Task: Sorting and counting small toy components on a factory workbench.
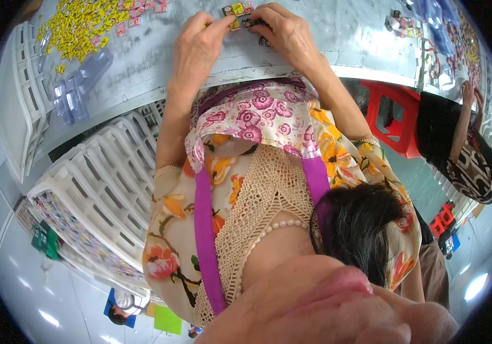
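Pale grey table (343,57) stretched across the top of the view, with a heap of small yellow pieces (71,31) on its left. One short row of yellow and pink tiles (238,8) lay between the hands, slightly beyond the fingertips, its long axis running roughly left to right; the right hand (289,34) seemed nearer. Its narrow fingers touched a black piece (248,23). The left hand (199,45) had its fingertips close together beside the row; whether either grip was closed, I could not tell.
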A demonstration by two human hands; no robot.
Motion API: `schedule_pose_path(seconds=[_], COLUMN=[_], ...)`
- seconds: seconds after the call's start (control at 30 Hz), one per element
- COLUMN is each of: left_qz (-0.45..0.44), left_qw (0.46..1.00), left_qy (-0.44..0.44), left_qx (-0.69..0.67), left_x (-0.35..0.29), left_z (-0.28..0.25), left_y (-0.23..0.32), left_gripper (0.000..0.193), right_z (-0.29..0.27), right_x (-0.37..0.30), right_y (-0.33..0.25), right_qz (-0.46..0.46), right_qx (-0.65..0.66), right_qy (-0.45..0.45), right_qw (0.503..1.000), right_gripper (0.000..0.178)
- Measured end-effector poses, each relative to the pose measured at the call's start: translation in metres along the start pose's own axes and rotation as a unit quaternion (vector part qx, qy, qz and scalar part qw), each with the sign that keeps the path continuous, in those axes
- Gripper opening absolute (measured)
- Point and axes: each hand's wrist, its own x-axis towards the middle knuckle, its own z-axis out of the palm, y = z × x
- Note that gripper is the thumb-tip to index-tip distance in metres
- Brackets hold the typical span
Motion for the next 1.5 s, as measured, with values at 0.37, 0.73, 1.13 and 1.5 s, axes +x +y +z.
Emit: schedule_pose_path(seconds=[0.37,0.73,1.13,1.5], left_qz=[0.172,0.278,0.239,-0.052], left_qw=[0.961,0.921,0.932,0.972], left_qy=[-0.210,-0.259,-0.272,-0.198], left_qx=[0.061,0.091,0.023,-0.116], left_x=[0.053,0.069,0.068,0.055], left_z=[-0.038,-0.034,-0.036,-0.054], left_y=[0.007,0.000,0.002,-0.029], left_gripper=[0.023,0.020,0.009,0.023], right_z=[0.008,-0.017,0.005,0.003], right_x=[-0.002,-0.011,-0.004,0.004], right_y=[0.034,0.045,0.026,-0.005], right_qz=[0.031,0.229,0.252,0.289], right_qx=[0.096,0.156,0.172,0.134], right_qy=[-0.003,0.056,0.033,0.002], right_qw=[0.995,0.959,0.952,0.948], right_gripper=[0.025,0.027,0.027,0.022])
